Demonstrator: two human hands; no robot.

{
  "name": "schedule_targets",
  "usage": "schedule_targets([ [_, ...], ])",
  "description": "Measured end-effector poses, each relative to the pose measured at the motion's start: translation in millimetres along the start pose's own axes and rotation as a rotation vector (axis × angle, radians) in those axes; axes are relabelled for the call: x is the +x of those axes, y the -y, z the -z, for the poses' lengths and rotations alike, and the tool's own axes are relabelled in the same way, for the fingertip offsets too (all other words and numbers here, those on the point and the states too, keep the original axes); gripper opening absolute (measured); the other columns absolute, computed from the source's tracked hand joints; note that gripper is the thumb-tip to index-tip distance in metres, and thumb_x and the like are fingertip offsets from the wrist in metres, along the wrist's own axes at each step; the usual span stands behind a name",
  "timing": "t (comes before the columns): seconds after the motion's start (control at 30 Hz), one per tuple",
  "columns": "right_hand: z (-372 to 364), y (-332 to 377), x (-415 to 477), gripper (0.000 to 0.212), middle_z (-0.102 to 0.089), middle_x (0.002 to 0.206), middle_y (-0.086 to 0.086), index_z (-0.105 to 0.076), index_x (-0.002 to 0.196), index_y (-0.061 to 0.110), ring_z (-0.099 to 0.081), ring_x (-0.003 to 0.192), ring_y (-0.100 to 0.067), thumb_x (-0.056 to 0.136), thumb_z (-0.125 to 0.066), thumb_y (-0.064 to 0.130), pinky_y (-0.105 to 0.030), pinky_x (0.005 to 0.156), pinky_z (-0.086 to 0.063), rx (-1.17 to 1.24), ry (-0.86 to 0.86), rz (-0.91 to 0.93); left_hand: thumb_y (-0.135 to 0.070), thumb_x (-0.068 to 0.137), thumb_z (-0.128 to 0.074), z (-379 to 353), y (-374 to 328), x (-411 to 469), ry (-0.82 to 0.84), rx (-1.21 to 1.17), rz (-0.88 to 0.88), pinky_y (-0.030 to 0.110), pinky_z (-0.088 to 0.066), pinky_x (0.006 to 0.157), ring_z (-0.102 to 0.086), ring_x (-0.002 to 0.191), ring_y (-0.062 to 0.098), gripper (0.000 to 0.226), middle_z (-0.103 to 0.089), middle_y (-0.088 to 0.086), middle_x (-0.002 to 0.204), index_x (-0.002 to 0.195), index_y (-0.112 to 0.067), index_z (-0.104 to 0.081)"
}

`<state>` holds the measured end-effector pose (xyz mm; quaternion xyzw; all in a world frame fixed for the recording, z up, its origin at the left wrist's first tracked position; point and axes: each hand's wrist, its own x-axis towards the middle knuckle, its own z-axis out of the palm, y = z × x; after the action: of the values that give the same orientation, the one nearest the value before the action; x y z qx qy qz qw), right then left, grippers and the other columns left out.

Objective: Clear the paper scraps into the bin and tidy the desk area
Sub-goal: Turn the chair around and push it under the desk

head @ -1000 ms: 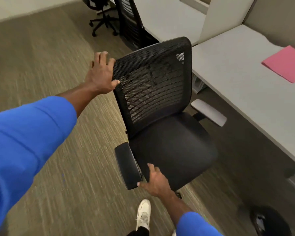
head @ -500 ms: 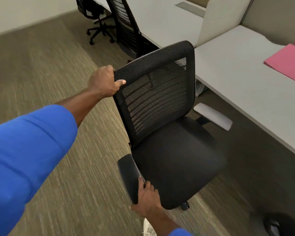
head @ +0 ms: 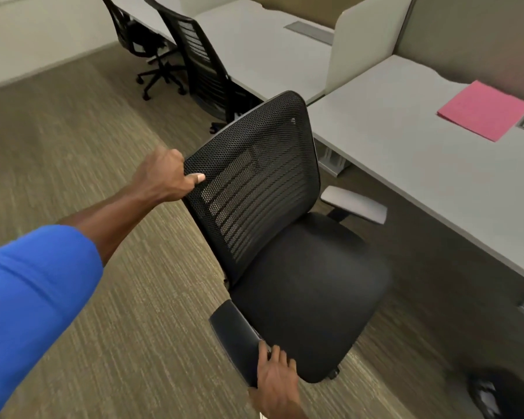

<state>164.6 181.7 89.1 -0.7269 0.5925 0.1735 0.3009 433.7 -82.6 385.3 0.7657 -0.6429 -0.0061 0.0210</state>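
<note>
Chair (head: 288, 246): black mesh back, padded seat facing grey desk (head: 406, 164).
Left hand (head: 164, 176): fingers clamped on backrest edge.
Right hand (head: 276, 379): fingers gripping smooth armrest (head: 235, 337).

Bright blue sleeve (head: 34, 300) (pushed up the forearm), bare hands.

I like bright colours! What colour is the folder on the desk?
Pink. The folder lies on the grey desk, clearest in the head view.

Both hands (head: 164, 173) (head: 274, 379) clenched, arms outstretched
</note>
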Motion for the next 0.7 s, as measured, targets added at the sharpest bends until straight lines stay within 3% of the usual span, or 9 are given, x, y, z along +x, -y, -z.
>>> schedule_targets([
  [0.23,-3,-20,-13,0.108,-0.037,0.152,-0.015,-0.008,0.165,0.019,-0.044,0.135,-0.036,0.080,-0.073,0.036,-0.051,0.109,-0.042,-0.108,0.003,-0.057,-0.066,0.088,-0.073,-2,-8,-18,0.013,-0.067,-0.015,0.040,-0.054,0.062,-0.061,0.061,0.027,0.060,-0.063,0.010,0.066,0.089,-0.006,-0.073],
  [0.57,-16,-98,-47,0.086,-0.037,0.162,-0.009,-0.004,0.167,0.022,-0.041,0.147,-0.029,0.096,-0.053,0.021,-0.045,0.117,-0.037,-0.044,-0.082,-0.127,-0.063,0.084,-0.079,-5,-54,-58,0.092,-0.269,0.030,0.048,-0.064,0.070,-0.074,0.071,0.034,0.059,-0.074,0.013,0.075,0.086,-0.005,-0.073],
  [0.7,-20,-136,-67,0.094,-0.032,0.166,-0.005,-0.007,0.167,0.026,-0.029,0.157,-0.029,0.090,-0.061,0.016,-0.044,0.124,-0.031,-0.054,-0.094,-0.140,-0.063,0.085,-0.077,-12,-87,-82,0.078,-0.247,0.063,0.045,-0.061,0.073,-0.070,0.079,0.036,0.059,-0.071,0.012,0.085,0.089,-0.005,-0.068],
])
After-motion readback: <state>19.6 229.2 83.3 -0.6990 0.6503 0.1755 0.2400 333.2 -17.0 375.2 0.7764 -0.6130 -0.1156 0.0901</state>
